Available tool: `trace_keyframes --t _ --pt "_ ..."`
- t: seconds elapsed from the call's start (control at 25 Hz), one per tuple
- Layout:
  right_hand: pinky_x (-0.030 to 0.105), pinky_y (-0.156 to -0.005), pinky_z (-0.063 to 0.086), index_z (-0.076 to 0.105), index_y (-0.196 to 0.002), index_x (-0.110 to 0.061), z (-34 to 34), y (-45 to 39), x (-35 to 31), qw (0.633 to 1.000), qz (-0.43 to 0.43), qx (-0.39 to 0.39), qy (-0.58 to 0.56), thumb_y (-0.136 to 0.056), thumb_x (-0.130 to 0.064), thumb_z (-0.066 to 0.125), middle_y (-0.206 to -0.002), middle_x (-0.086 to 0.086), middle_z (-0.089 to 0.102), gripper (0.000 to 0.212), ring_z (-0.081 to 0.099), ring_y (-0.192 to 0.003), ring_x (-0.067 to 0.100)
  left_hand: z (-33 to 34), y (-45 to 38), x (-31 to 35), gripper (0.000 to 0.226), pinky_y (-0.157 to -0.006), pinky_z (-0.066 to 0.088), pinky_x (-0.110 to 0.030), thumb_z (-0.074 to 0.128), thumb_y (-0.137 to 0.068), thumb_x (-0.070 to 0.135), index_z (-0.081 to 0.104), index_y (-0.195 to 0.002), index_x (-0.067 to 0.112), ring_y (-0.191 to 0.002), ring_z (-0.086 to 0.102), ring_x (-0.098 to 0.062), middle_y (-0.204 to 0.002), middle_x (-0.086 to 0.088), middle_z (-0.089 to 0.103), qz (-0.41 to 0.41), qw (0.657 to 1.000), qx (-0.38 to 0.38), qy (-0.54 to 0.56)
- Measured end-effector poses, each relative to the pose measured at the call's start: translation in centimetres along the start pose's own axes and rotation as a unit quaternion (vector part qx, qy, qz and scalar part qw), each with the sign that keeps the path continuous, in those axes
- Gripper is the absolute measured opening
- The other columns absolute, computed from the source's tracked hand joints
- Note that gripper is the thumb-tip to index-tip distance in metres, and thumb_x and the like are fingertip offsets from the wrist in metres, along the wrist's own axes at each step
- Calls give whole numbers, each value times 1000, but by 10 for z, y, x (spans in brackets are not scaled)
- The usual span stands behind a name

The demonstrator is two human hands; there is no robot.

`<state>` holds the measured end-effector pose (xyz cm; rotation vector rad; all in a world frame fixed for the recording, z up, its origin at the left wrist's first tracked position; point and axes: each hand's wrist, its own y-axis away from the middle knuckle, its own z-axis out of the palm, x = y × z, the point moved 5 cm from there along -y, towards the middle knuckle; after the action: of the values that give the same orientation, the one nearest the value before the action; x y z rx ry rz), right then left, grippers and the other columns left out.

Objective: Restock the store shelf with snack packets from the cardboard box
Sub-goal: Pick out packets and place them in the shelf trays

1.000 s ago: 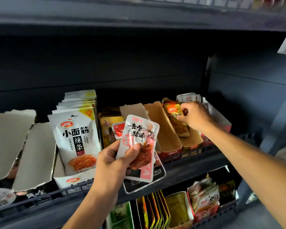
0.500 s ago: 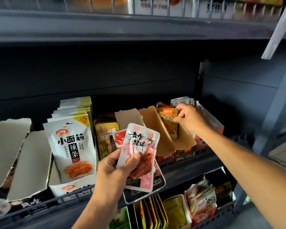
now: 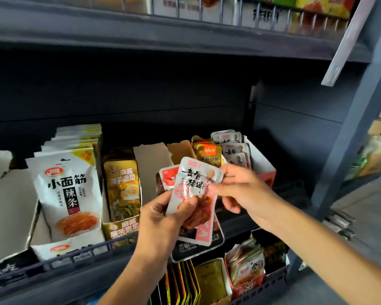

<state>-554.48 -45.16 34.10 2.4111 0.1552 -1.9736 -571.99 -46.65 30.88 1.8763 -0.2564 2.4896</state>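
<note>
Before the dark shelf, mid-frame, the left hand grips a small stack of pink-and-white snack packets while the right hand pinches the front one's top corner, so a loose pinch could spill them.

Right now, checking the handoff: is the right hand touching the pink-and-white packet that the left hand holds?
Touching. The head view shows the right hand pinching the upper right edge of the packet, while the left hand grips its lower left.
</note>
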Motion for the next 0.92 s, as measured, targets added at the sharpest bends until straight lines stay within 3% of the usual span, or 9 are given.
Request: trace_keyframes --t 0.16,0.28,0.4,0.48,0.56,0.68,0.76,0.84,0.92 --pt "19 -37 33 63 -93 -14 -90 -20 -12 948 -32 273 -164 -86 0 68 -75 6 67 16 49 -46 11 5 -4 -8 31 -81 59 -45 62 -88 -4 79 -99 19 -94 74 -28 -102 -7 77 -60 997 22 51" --pt "18 -35 39 63 -98 -15 -163 -35 -16 905 -58 417 -54 -93 -3 60 -79 2 66 13 54 -45 5 -3 -11 -8 39 -85 58 -47 52 -89 -10 77 -104 15 -98 73 -29 -108 -8 76 -72 995 31 62" --pt "14 -35 40 61 -92 -16 -164 -62 -6 921 -54 378 71 -97 -3 54 -78 -2 64 16 55 -41 -1 -6 -14 -9 38 -74 61 -42 54 -89 -10 76 -107 16 -95 74 -27 -108 -6 76 -61 997 28 49" --pt "17 -35 43 59 -84 -20 -150 -83 3 933 -37 338 115 -96 -3 57 -78 2 65 22 59 -48 10 -8 -16 -11 37 -76 60 -43 56 -89 -9 77 -103 18 -95 74 -28 -107 -6 76 -55 998 21 38" --pt "28 -46 55 60 -83 -20 -139 -103 17 930 -12 304 205 -94 -7 61 -85 8 69 17 66 -57 22 -10 -17 -12 38 -83 58 -47 57 -88 -10 78 -100 19 -98 73 -29 -108 -7 76 -46 998 16 29" --pt "48 -66 62 64 -83 -20 -138 -117 35 921 37 299 247 -90 -8 66 -87 11 73 14 73 -69 30 -15 -17 -11 37 -76 60 -41 58 -87 -11 79 -97 18 -98 73 -27 -107 -5 76 -33 999 7 35" --pt "45 -77 61 66 -99 -19 -137 -112 34 916 40 310 252 -87 -8 71 -99 10 74 16 73 -83 28 -17 -17 -9 35 -74 62 -37 59 -87 -9 79 -95 19 -98 73 -24 -107 -3 76 -25 999 3 34" --pt "35 -86 55 64 -114 -15 -127 -92 15 876 -13 354 327 -88 -10 69 -111 6 71 27 69 -100 26 -18 -17 -9 30 -77 62 -41 62 -86 -5 79 -93 18 -99 73 -25 -108 -2 76 -18 999 -4 32" --pt "29 -81 50 65 -111 -17 -95 -66 -7 887 -87 333 308 -92 -17 65 -109 -1 70 19 67 -98 20 -16 -16 -8 23 -76 62 -44 64 -85 -4 77 -92 13 -98 73 -28 -108 -6 75 -6 999 -12 29"
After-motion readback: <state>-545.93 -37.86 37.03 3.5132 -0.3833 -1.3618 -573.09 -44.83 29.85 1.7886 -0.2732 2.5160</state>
